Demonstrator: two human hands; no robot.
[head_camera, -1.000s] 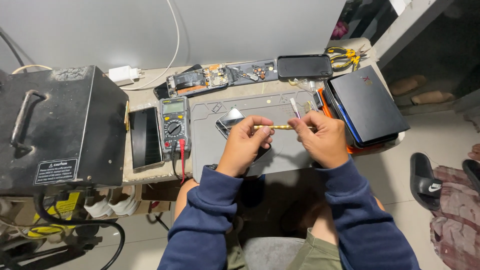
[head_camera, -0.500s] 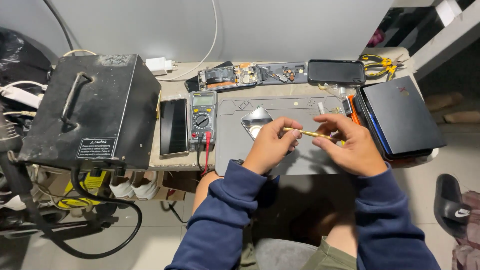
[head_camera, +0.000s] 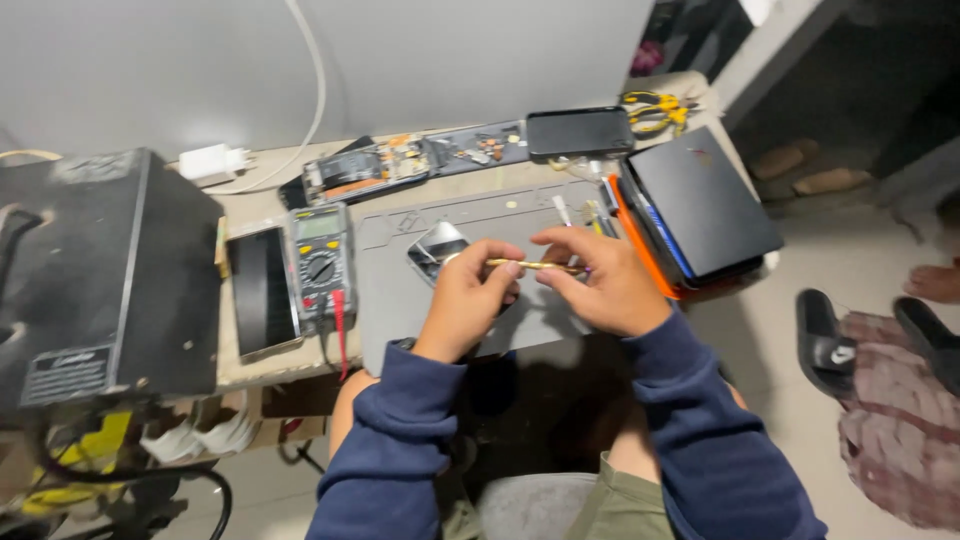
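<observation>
Both hands hold a thin gold-coloured tool (head_camera: 530, 265) level above a grey work mat (head_camera: 400, 310). My left hand (head_camera: 465, 300) pinches its left end, and my right hand (head_camera: 600, 285) grips its right end. Just beyond my left hand, a small shiny phone part (head_camera: 435, 248) lies on the mat. Dark blue sleeves cover both arms.
A multimeter (head_camera: 320, 262) with a red probe and a dark phone (head_camera: 260, 292) lie left of the mat. A large black box (head_camera: 95, 270) stands at far left. An opened phone (head_camera: 365, 172), a black phone (head_camera: 578, 131), a black case (head_camera: 700, 205) and sandals (head_camera: 830, 340) are around.
The view has swung to the left and back to the right. Both hands have stayed on the gold tool over the mat, with little visible change in grip.
</observation>
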